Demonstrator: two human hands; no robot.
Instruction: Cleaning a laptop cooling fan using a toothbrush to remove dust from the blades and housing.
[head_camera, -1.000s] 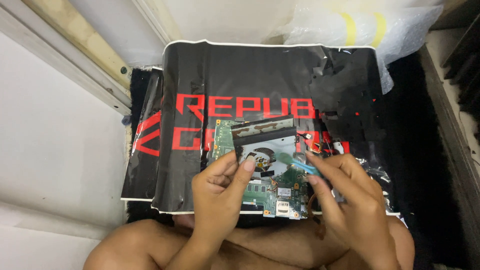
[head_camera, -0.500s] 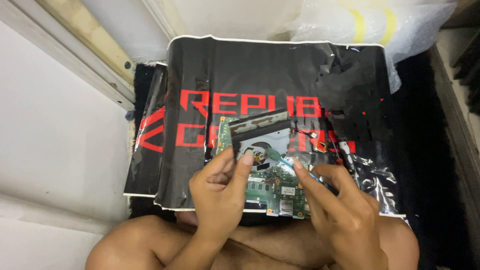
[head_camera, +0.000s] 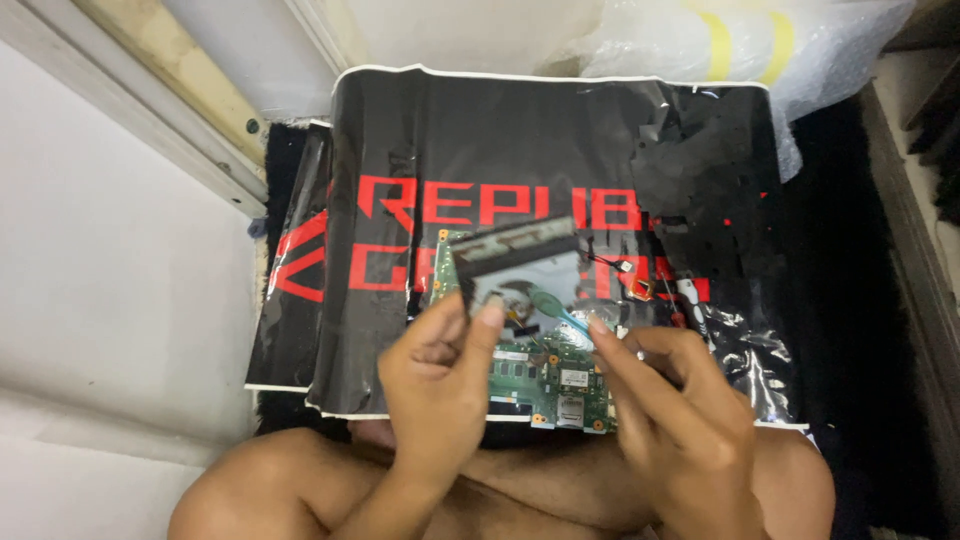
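A green circuit board (head_camera: 545, 375) with a dark metal fan unit (head_camera: 520, 268) on its far end lies on a black plastic sheet with red lettering (head_camera: 500, 150). My left hand (head_camera: 440, 375) pinches the near left edge of the fan unit with thumb and forefinger. My right hand (head_camera: 675, 415) holds a thin teal tool (head_camera: 560, 312), whose tip rests on the board just below the fan. Both forearms come in from the bottom, over my bare knees.
A small loose connector with thin wires (head_camera: 625, 270) and a red-handled screwdriver (head_camera: 688, 300) lie on the sheet right of the board. Bubble wrap with yellow tape (head_camera: 740, 45) sits at the far right. A wooden frame (head_camera: 170, 90) runs along the left; a dark mat (head_camera: 850, 300) lies beneath.
The view has drifted slightly and both hands have shifted a little nearer. The teal tool's tip stays under the fan unit, and my left fingers keep their grip.
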